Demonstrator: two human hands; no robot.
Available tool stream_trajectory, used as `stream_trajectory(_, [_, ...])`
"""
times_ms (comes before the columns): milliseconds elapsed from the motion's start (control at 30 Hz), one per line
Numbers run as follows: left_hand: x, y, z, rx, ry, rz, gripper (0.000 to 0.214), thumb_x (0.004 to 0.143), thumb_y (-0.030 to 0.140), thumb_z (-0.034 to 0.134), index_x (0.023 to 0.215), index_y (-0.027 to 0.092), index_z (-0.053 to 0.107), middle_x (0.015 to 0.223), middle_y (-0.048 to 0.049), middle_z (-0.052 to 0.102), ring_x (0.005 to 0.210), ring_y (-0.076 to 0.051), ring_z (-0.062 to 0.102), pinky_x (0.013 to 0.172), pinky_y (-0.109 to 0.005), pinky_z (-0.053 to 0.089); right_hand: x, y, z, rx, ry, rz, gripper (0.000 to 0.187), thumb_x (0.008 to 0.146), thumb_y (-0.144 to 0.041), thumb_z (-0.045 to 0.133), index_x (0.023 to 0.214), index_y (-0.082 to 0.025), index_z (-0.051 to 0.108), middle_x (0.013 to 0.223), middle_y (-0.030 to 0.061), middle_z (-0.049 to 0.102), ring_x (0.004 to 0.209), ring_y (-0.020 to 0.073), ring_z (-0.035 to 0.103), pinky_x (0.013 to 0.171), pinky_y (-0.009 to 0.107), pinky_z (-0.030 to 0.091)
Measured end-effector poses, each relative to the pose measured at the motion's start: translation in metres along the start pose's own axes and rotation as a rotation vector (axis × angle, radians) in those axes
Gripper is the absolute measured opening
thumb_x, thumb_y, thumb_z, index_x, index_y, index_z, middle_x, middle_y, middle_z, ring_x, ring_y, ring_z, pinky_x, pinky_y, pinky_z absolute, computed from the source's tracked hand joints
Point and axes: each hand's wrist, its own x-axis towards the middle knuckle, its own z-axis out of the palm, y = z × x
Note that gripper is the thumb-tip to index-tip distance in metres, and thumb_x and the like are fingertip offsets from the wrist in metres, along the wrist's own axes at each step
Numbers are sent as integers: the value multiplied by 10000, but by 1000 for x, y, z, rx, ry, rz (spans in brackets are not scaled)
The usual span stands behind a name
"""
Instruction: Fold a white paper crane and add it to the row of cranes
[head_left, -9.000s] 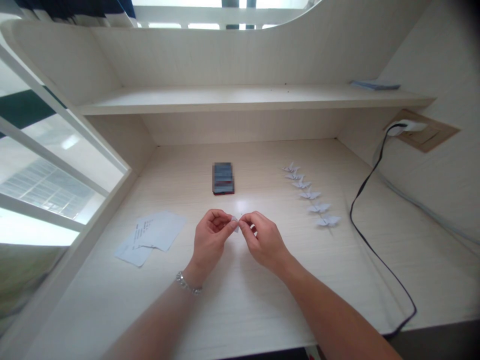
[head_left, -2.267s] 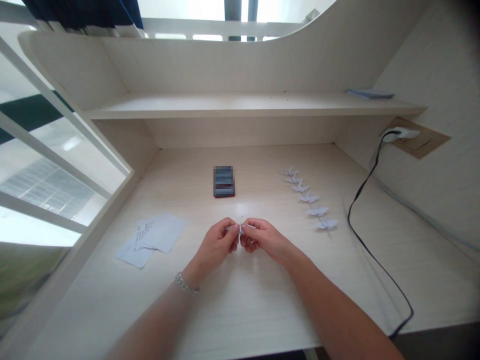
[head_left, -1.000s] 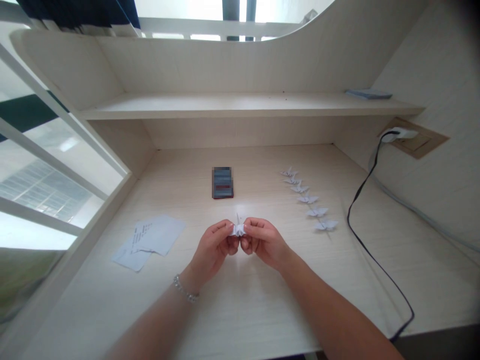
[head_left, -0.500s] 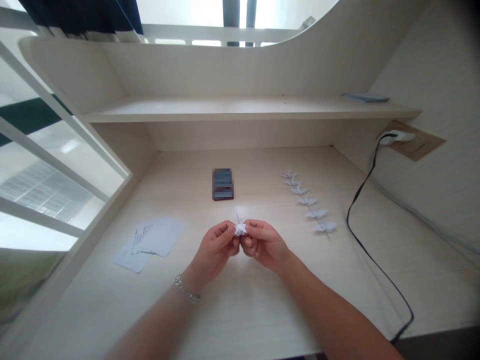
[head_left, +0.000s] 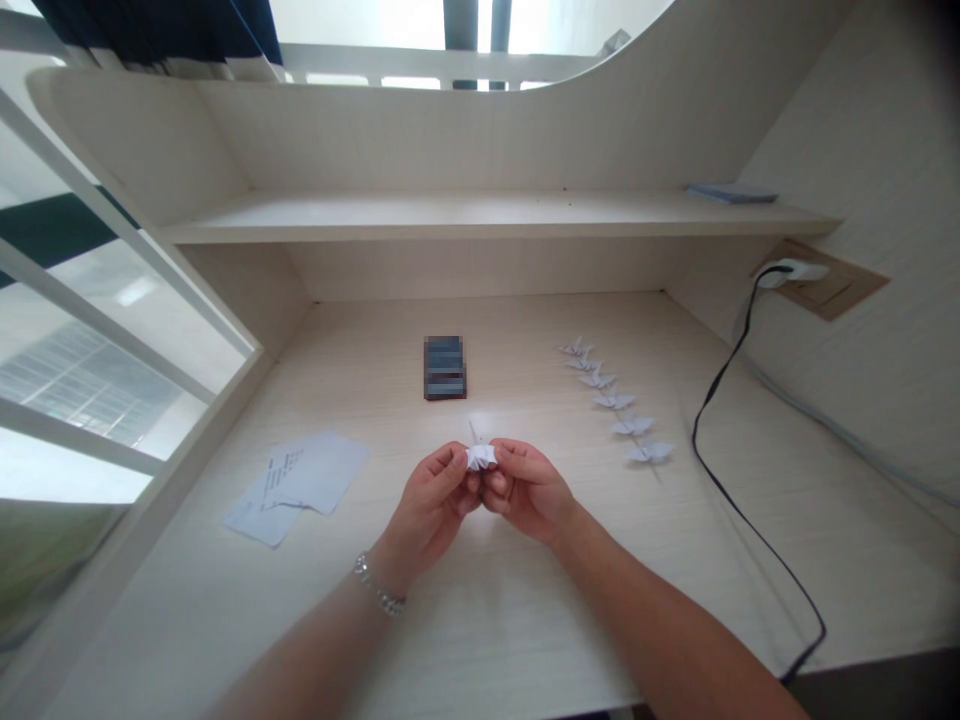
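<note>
Between both hands, above the middle of the desk, is a small white origami crane (head_left: 481, 458), with one thin point sticking up at the back. My left hand (head_left: 437, 492) pinches its left side between thumb and fingers; a silver bracelet circles that wrist. The right side is pinched by my right hand (head_left: 529, 487). The fingers hide the crane's underside. Several finished paper cranes (head_left: 615, 402) stand in a slanting row to the right. Off to the left, white paper sheets (head_left: 319, 475) with some writing lie overlapped.
A dark phone-like rectangle (head_left: 445, 368), its face blurred out, lies beyond my hands. At right, a black cable (head_left: 705, 420) runs from a wall socket (head_left: 840, 285) across the desk. A flat stack (head_left: 731, 193) rests on the shelf (head_left: 420, 215).
The thumbs have drawn slightly apart, and more of the crane's white body shows between them. Nothing on the desk has moved.
</note>
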Motion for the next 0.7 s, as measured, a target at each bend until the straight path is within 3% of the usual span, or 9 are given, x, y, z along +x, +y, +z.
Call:
stream_trajectory(167, [0,2,0,-5,7,-11,240,787,336,595,672,153,492,629,4,505,540,-86,456,549,-230,377,1,-1,-2,-34,8,39,212,765,-316,626,690,-124,575,534,-3,548,445,85,492,431,196,376])
stream_trajectory(467, [2,1,-4,-27,-25,27,200,823,295,557,694,154,499,637,11,486,565,-85,452,588,-243,384,2,0,-4,13,83,-30,242,766,-303,631,607,-155,523,503,-22,531,472,97,501,466,212,377])
stream_trajectory(700, [3,5,-4,-9,5,46,219,770,319,621,689,157,498,635,18,477,562,-86,445,572,-242,386,1,-2,-2,16,80,-29,220,768,-319,628,651,-154,540,542,-22,528,486,89,479,481,209,378])
